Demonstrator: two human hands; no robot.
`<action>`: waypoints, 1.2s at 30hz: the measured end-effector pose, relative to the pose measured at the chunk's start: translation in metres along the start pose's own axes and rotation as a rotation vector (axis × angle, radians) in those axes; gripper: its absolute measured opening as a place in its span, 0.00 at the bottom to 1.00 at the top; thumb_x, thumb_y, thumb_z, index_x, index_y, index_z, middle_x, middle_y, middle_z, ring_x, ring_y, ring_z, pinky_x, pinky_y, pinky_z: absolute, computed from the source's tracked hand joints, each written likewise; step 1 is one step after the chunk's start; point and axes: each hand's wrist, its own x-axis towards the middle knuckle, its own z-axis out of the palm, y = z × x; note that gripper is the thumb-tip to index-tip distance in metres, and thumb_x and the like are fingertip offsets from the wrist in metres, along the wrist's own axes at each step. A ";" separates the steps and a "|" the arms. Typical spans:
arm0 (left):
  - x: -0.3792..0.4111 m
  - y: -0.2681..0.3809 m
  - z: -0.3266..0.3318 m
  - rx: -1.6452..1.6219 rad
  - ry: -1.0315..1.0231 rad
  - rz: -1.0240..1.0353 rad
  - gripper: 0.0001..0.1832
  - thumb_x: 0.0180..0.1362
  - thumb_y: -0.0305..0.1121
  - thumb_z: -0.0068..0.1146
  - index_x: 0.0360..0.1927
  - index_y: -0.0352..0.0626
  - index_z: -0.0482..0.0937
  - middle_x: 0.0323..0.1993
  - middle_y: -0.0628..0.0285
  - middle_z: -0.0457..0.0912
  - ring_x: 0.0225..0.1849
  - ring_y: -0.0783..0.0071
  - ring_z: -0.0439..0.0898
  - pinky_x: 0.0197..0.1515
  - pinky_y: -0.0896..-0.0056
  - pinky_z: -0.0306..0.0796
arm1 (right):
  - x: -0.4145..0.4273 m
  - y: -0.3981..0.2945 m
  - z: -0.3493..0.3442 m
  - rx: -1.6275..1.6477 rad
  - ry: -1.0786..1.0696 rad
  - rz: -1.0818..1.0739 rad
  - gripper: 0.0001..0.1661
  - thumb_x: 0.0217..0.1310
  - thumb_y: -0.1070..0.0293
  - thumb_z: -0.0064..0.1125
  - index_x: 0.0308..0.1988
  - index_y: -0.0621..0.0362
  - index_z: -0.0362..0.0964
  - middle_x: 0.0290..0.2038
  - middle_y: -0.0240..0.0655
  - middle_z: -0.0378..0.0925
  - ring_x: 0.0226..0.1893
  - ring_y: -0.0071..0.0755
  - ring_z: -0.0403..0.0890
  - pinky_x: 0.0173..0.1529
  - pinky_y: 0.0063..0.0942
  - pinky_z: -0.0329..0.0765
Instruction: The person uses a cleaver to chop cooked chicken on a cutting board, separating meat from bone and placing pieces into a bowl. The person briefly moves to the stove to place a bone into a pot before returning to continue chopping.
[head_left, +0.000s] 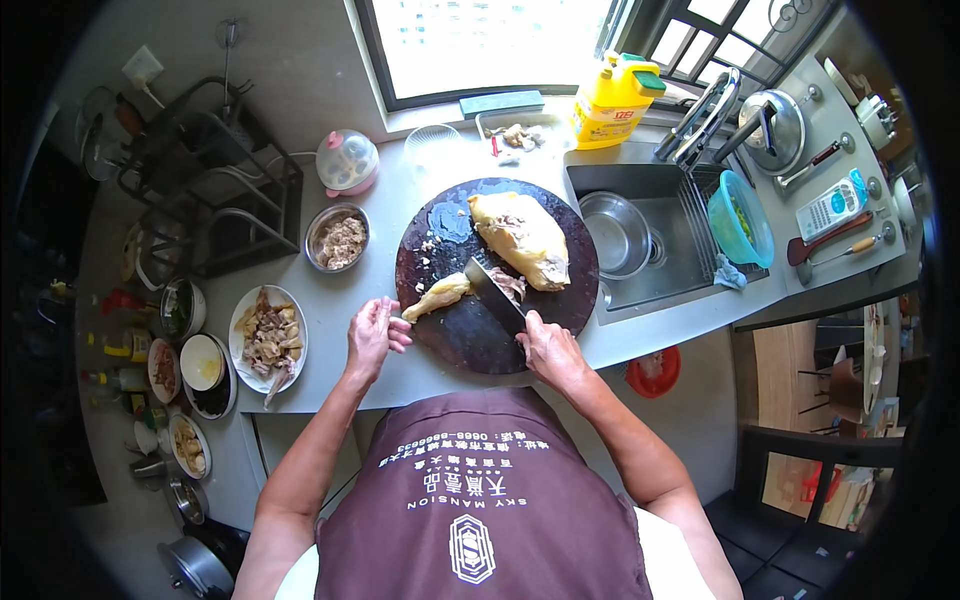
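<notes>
My right hand (553, 346) grips the handle of a cleaver (495, 295) over a dark round chopping board (461, 345). The blade rests against the thick end of a cooked chicken leg (437, 295). Just off the board's left edge is my left hand (372, 337), its fingers loosely curled near the leg's bony end and seemingly holding nothing. A larger piece of cooked chicken (523, 238) with yellow skin lies behind the cleaver. Some shredded meat (510, 283) sits between it and the blade, and small scraps dot the board's left side.
Left of the board are a metal bowl of minced food (337, 238) and a plate of chopped chicken (268, 337). A sink (675, 202) lies to the right, holding a metal basin (615, 234). Behind stand a yellow detergent jug (613, 105) and a clear tray (517, 124).
</notes>
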 end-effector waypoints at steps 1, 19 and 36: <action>-0.006 0.010 0.011 -0.038 0.000 -0.019 0.20 0.77 0.45 0.49 0.57 0.37 0.74 0.33 0.58 0.82 0.23 0.74 0.81 0.24 0.74 0.78 | -0.002 -0.004 0.002 -0.024 -0.004 0.015 0.12 0.69 0.71 0.56 0.40 0.64 0.60 0.26 0.59 0.80 0.30 0.72 0.82 0.33 0.60 0.78; 0.008 -0.029 0.024 0.965 -0.043 0.942 0.12 0.50 0.19 0.62 0.39 0.38 0.74 0.35 0.50 0.77 0.40 0.46 0.78 0.45 0.51 0.74 | 0.069 -0.063 0.032 -0.177 0.003 0.067 0.10 0.65 0.77 0.49 0.46 0.68 0.67 0.29 0.56 0.85 0.32 0.59 0.89 0.39 0.48 0.86; -0.009 0.015 0.032 0.625 0.138 0.913 0.10 0.56 0.20 0.62 0.41 0.34 0.78 0.37 0.52 0.78 0.36 0.55 0.80 0.37 0.60 0.77 | 0.040 -0.052 0.009 -0.090 0.227 -0.101 0.11 0.65 0.76 0.53 0.47 0.62 0.67 0.25 0.57 0.79 0.26 0.65 0.82 0.31 0.54 0.80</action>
